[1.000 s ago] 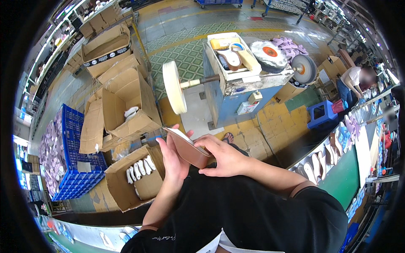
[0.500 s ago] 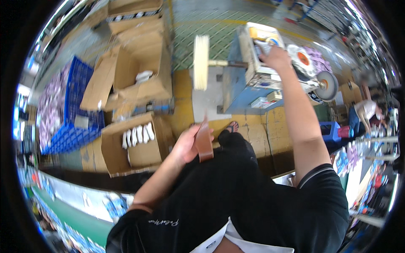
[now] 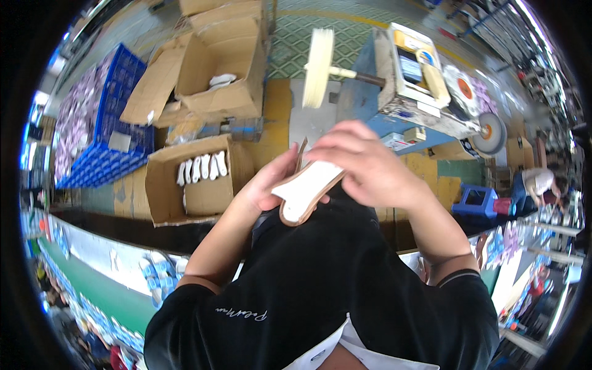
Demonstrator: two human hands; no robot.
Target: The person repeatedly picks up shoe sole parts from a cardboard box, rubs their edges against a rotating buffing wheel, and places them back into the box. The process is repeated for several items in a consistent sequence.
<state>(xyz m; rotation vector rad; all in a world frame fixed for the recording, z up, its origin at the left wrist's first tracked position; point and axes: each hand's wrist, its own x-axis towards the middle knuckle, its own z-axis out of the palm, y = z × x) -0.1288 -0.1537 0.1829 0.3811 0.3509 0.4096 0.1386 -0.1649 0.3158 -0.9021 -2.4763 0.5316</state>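
A brown sandal [image 3: 306, 190] with a white sole face and a tan rim is held in front of my black shirt. Its white side is turned up, and a thin brown piece stands up at its far left edge. My left hand [image 3: 271, 180] is closed round its left side, with fingertips showing beneath. From the right, my right hand [image 3: 377, 168] curls over the sandal's far end, thumb below and fingers above. Those fingers hide that end, so anything else inside them cannot be made out.
Ahead, a cream buffing wheel [image 3: 318, 68] juts from a blue machine [image 3: 361, 86] topped by a white tray [image 3: 441, 92]. Cartons, one an open box [image 3: 200, 206] with several white shoe-shaped pieces, and a blue crate [image 3: 114, 135] stand left. A person [image 3: 538, 182] bends at far right.
My right hand has come back from the tray to the sandal. The sandal has turned from edge-on brown to white side up, still in my left hand.
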